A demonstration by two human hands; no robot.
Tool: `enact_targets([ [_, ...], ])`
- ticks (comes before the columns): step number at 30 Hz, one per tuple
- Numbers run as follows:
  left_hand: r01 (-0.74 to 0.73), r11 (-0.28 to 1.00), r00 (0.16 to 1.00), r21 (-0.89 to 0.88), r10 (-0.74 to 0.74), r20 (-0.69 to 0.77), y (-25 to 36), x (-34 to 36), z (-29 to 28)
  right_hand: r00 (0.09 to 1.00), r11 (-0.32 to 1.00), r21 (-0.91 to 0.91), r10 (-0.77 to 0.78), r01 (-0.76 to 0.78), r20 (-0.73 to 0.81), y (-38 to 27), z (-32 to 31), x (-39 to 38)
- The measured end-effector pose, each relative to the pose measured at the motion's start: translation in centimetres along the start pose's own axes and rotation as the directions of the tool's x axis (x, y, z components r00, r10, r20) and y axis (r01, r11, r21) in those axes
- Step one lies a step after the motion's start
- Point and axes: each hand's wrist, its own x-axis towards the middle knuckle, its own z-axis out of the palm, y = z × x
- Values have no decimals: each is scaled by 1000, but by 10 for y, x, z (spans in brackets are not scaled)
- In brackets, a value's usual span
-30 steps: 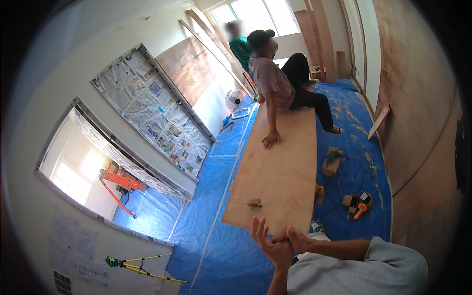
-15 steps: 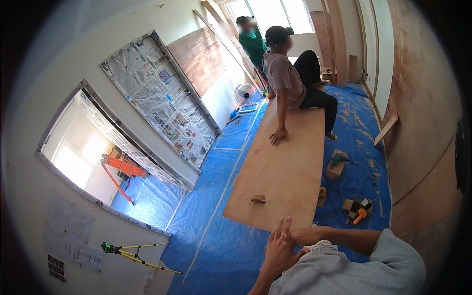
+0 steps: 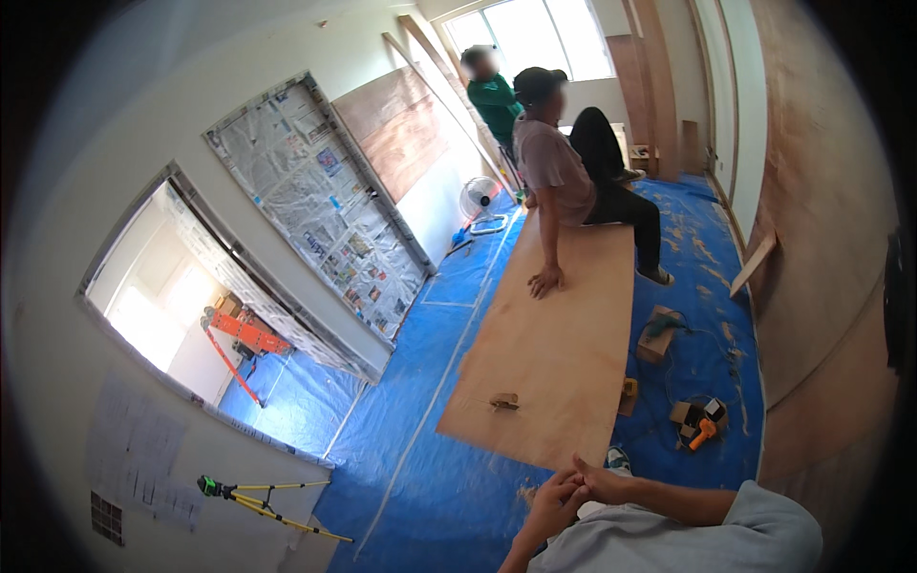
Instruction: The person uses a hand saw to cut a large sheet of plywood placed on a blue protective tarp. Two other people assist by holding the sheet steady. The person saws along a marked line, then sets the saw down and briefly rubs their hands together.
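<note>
My left hand (image 3: 552, 503) and my right hand (image 3: 604, 483) are brought together in front of my body, fingers folded against each other, with no tool showing in them. Just beyond them lies the near end of a long plywood sheet (image 3: 535, 344). On that sheet rests a small wooden tool (image 3: 504, 402), perhaps a hand plane. Farther along, a person in a pale pink shirt (image 3: 554, 172) sits on the plywood, one hand (image 3: 546, 281) flat on it. My hands touch neither the sheet nor the tool.
A green power tool (image 3: 663, 325) lies on a box, and an orange-handled tool (image 3: 704, 435) in a carton, on blue floor sheeting (image 3: 411, 458). A yellow tripod (image 3: 267, 506) stands at the left. Another person in green (image 3: 494, 100) stands beyond, near a fan (image 3: 479, 197).
My hands have shifted from overlapping with fingers stretched to folded together, slightly lower in view. The whole scene has dropped a little as my head tilted. The seated person stays put.
</note>
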Motion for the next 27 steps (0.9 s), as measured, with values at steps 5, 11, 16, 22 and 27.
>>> enact_targets([
  [5, -78, 669, 994, -740, 113, -3, 27, -14, -19, 546, 944, 322, -236, -66, 804, -38, 6, -25],
  [11, -136, 655, 722, -743, 579, 378, 41, 12, -13, 181, 890, 421, -391, -174, 902, -46, 74, -26],
  [16, -457, 383, 412, -803, 891, 190, 37, 29, 4, 189, 868, 456, -422, -197, 887, -33, 80, -18],
  [22, -175, 720, 641, -672, 601, 478, 43, 15, -27, 203, 866, 467, -432, -177, 879, -26, 70, -16],
  [27, -248, 713, 622, -656, 636, 457, 39, 16, -31, 207, 863, 473, -437, -178, 875, -24, 71, -15],
])
